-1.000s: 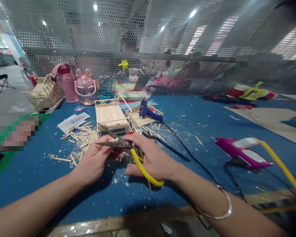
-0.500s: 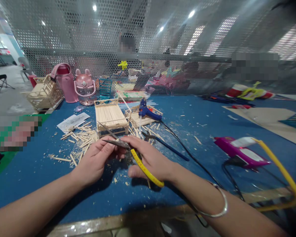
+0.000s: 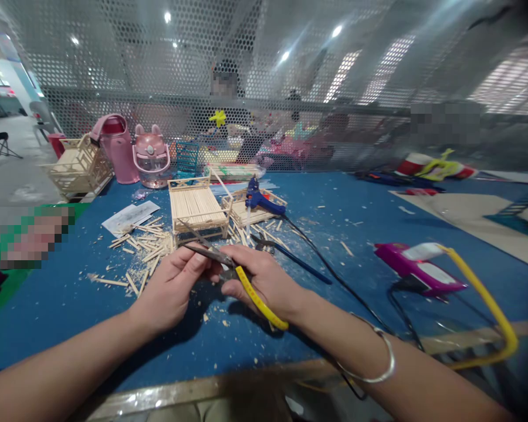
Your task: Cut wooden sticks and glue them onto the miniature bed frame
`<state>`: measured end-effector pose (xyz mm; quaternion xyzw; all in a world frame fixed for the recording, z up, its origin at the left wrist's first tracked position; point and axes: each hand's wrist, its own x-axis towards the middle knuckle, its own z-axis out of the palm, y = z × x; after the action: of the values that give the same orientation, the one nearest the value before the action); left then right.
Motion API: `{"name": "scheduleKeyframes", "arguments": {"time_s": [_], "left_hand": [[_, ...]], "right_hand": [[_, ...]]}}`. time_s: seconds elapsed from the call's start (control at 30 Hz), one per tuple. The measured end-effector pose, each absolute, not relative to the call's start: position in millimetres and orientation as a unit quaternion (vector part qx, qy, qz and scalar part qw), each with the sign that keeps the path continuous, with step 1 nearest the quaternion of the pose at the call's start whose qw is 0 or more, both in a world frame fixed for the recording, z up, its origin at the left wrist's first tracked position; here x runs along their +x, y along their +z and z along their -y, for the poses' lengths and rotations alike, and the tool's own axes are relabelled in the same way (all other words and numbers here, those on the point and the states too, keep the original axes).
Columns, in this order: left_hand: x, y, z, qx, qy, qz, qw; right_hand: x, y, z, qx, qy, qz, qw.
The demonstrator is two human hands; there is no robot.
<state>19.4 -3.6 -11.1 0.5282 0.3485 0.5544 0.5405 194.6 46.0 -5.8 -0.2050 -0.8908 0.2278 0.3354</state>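
My right hand (image 3: 264, 278) is closed around yellow-handled scissors (image 3: 257, 299), whose pointed blades stand apart and reach left over my left fingers. My left hand (image 3: 171, 284) is closed in a pinch beside the blades; what it holds, if anything, is hidden by the fingers. Just beyond the hands stands a small bed-like frame made of wooden sticks (image 3: 198, 202). To its right, a blue glue gun (image 3: 264, 202) rests on another stick piece (image 3: 242, 214). Cut sticks (image 3: 152, 249) and crumbs lie scattered left of the frame, and blue-handled pliers (image 3: 297, 258) lie behind my right hand.
Pink bottles (image 3: 122, 155) and another stick model (image 3: 77, 167) stand at the back left. On the right sits a purple and white device (image 3: 418, 269) beside a yellow bent bar (image 3: 484, 299). A perforated metal screen (image 3: 158, 88) closes the table's far side. Black cable crosses the right half.
My right thumb has drawn in toward the scissors' pivot, and the handle has shifted slightly left. My left hand stays nearly in place. The view has turned a little to the right.
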Motion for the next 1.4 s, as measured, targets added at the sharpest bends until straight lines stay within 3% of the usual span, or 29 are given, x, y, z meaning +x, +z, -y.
{"name": "scheduleKeyframes", "arguments": {"time_s": [0.47,0.63,1.1,1.4], "left_hand": [[19.3,-7.4,2.0,0.51,0.552,-0.346,0.562],[17.5,-5.1,3.2,0.557,0.541,-0.376,0.506],[18.7,-5.8,3.0,0.555,0.542,-0.354,0.523],[20.1,-5.9,2.7,0.531,0.548,-0.355,0.539]], "right_hand": [[196.2,4.6,-50.7,-0.222,0.242,0.902,0.281],[197.6,2.8,-52.4,-0.237,0.197,0.914,0.266],[193.5,1.6,-48.9,-0.189,0.267,0.901,0.285],[196.5,-8.4,-48.7,-0.226,0.227,0.893,0.317]]}}
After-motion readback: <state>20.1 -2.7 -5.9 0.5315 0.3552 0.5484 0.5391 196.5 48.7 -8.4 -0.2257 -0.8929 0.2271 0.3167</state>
